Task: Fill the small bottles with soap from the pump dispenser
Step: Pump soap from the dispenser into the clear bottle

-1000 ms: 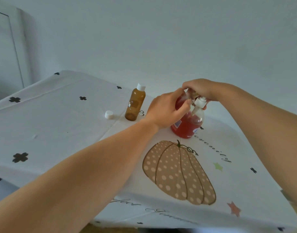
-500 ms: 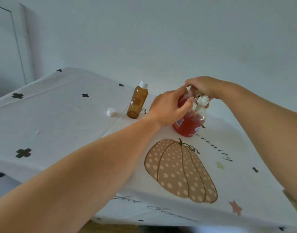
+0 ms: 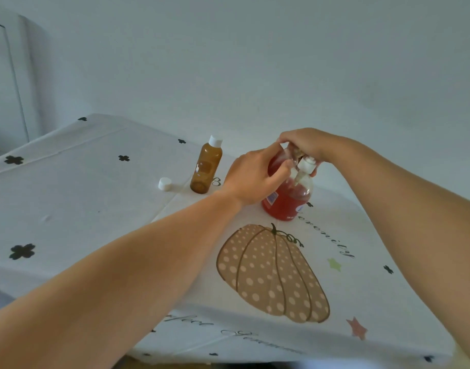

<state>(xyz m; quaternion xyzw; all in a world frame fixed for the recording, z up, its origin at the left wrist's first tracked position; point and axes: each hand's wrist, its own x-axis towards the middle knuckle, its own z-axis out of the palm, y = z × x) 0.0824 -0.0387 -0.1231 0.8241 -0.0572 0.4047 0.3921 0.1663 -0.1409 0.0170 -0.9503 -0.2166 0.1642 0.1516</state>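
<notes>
The pump dispenser (image 3: 288, 202), clear with red soap, stands on the table behind the pumpkin print. My right hand (image 3: 307, 143) sits on top of it, fingers curled over the white pump head (image 3: 305, 166). My left hand (image 3: 252, 179) grips a small reddish-brown bottle (image 3: 277, 161) held against the dispenser's upper left side, under the nozzle; most of that bottle is hidden by my fingers. A second small amber bottle (image 3: 205, 166) with a white cap stands upright to the left. A loose white cap (image 3: 164, 184) lies beside it.
The table wears a white cloth (image 3: 68, 209) with black clover marks and a dotted pumpkin print (image 3: 271, 272). A plain wall rises right behind the table. A white door frame (image 3: 13, 75) is at far left. The table's front edge runs along the bottom.
Both hands stay at the dispenser in the same grips. Only the view has drifted slightly; the bottles and the loose cap have not moved.
</notes>
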